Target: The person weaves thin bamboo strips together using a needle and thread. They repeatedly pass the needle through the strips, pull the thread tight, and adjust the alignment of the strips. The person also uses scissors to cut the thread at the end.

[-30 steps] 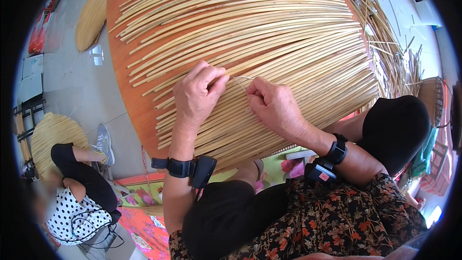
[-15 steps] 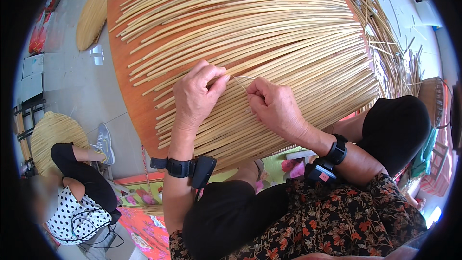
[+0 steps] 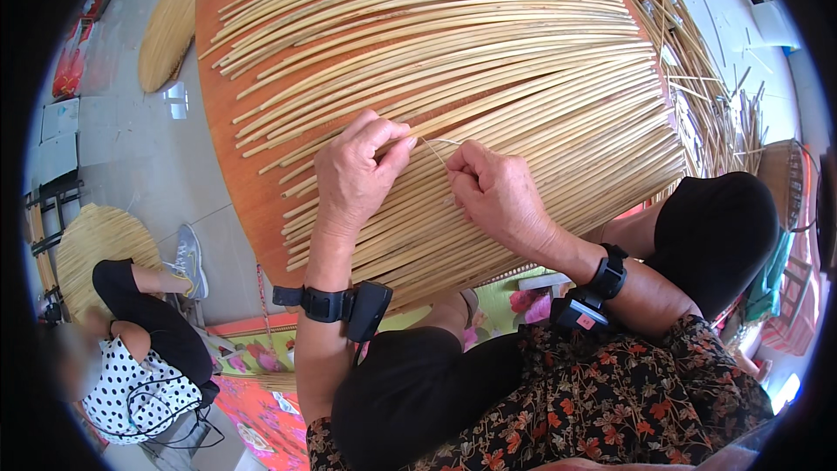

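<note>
Pale straw-coloured stalks [image 3: 567,118] lie side by side in a wide row across an orange board [image 3: 228,113] in front of me. Over the near half of the row, my left hand [image 3: 357,170] is closed, with thumb and forefinger pinching a thin pale cord [image 3: 435,152] beside a stalk. The cord bends in a small loop across to my right hand [image 3: 501,192], whose curled fingers grip its other part just above the stalks. What lies inside my right fingers is mostly hidden. Black bands with small devices sit on both forearms.
Loose thin stalks [image 3: 697,87] are heaped beyond the board's right edge. An oval woven piece [image 3: 174,22] lies on the tiled floor at upper left. A co-worker in a dotted top [image 3: 144,392] sits at lower left by a round woven piece [image 3: 105,240]. A basket [image 3: 780,183] stands at right.
Both hands keep nearly the same place and the same pinch on the cord. At lower left, the co-worker's arm has shifted slightly.
</note>
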Demonstrator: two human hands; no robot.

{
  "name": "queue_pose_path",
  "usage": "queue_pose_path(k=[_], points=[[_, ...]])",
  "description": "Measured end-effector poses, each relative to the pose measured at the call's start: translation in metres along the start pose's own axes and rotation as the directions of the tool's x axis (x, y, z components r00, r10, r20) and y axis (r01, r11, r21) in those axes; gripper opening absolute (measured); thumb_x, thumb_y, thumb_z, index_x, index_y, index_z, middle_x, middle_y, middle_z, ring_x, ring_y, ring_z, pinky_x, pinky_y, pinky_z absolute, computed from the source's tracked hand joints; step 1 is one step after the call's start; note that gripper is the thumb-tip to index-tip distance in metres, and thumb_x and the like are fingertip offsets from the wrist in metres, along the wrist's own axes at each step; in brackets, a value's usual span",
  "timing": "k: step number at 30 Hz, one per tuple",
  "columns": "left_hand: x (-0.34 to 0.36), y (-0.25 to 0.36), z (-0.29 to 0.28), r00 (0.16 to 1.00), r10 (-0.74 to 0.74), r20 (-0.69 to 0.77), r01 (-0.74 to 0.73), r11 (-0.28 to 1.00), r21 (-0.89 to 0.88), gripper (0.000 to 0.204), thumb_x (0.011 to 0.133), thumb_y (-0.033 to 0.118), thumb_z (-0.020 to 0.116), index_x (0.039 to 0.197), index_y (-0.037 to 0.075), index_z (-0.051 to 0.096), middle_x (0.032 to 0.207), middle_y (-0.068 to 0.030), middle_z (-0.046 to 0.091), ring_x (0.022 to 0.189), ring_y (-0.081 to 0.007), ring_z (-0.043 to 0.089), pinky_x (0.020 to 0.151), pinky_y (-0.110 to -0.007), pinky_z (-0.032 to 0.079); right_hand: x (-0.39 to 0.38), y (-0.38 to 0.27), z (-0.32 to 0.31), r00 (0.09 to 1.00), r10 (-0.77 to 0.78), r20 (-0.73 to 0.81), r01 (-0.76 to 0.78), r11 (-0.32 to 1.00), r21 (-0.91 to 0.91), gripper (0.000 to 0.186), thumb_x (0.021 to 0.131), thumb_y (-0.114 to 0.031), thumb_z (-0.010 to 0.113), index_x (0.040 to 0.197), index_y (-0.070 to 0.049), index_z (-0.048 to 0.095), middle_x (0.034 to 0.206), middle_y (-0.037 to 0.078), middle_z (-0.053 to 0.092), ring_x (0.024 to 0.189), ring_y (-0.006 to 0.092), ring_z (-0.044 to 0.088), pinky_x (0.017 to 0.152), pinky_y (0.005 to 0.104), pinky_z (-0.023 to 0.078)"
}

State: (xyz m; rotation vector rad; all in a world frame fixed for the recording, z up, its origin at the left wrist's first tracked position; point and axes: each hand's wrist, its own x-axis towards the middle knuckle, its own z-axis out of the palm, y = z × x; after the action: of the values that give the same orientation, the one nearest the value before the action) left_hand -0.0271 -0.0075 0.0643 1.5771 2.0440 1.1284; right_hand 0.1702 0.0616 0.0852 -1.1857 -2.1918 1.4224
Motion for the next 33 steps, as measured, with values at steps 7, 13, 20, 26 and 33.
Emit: queue_pose_path(k=[7,13,20,26,33], points=[[0.000,-0.003,0.001,1.000,0.014,-0.005,-0.014,1.000,0.011,0.010,0.088,0.013,0.085,0.093,0.011,0.076,0.084,-0.0008,0.070,0.065,-0.0191,0.068,0.058,-0.034,0.053,0.000,0.001,0.001,1.000,0.002,-0.002,-0.002,1.000,0.005,0.006,0.093,-0.006,0.064,0.096,-0.002,0.067,0.074,0.019,0.069,0.069,0.0389,0.072,0.063,0.0447,0.058],[-0.001,-0.002,0.001,1.000,0.001,0.003,-0.001,1.000,0.009,0.010,0.088,0.014,0.085,0.092,0.011,0.076,0.083,-0.0007,0.069,0.065,-0.0194,0.068,0.058,-0.034,0.052,0.000,0.000,0.001,1.000,0.014,0.016,-0.014,1.000,0.017,0.006,0.094,-0.007,0.064,0.097,-0.002,0.067,0.074,0.019,0.069,0.070,0.0387,0.072,0.063,0.0444,0.058],[0.000,-0.002,0.000,1.000,-0.006,0.007,0.006,1.000,0.007,0.010,0.088,0.014,0.085,0.092,0.012,0.076,0.083,-0.0003,0.068,0.064,-0.0190,0.067,0.058,-0.034,0.052,0.000,0.000,0.002,0.999,0.018,0.030,-0.018,1.000,0.008,0.007,0.099,-0.005,0.062,0.099,0.000,0.067,0.072,0.011,0.070,0.061,0.0209,0.069,0.056,0.0337,0.055],[0.000,-0.001,-0.001,1.000,0.024,-0.002,-0.024,0.999,0.037,0.010,0.087,0.013,0.085,0.092,0.012,0.076,0.083,-0.0014,0.069,0.066,-0.0214,0.068,0.058,-0.034,0.053,0.001,-0.005,0.001,0.988,0.132,0.075,-0.139,0.986,0.091,0.012,0.104,-0.007,0.061,0.105,0.003,0.068,0.072,0.006,0.070,0.061,0.0110,0.068,0.054,0.0264,0.056],[-0.001,-0.001,0.001,1.000,0.027,-0.017,-0.027,1.000,0.004,0.010,0.087,0.011,0.084,0.093,0.011,0.076,0.084,-0.0030,0.070,0.069,-0.0229,0.071,0.060,-0.035,0.055,0.003,-0.018,-0.004,0.919,0.337,0.205,-0.391,0.850,0.352,0.016,0.105,-0.010,0.062,0.110,0.004,0.070,0.077,0.005,0.070,0.063,0.0107,0.068,0.056,0.0254,0.058]])
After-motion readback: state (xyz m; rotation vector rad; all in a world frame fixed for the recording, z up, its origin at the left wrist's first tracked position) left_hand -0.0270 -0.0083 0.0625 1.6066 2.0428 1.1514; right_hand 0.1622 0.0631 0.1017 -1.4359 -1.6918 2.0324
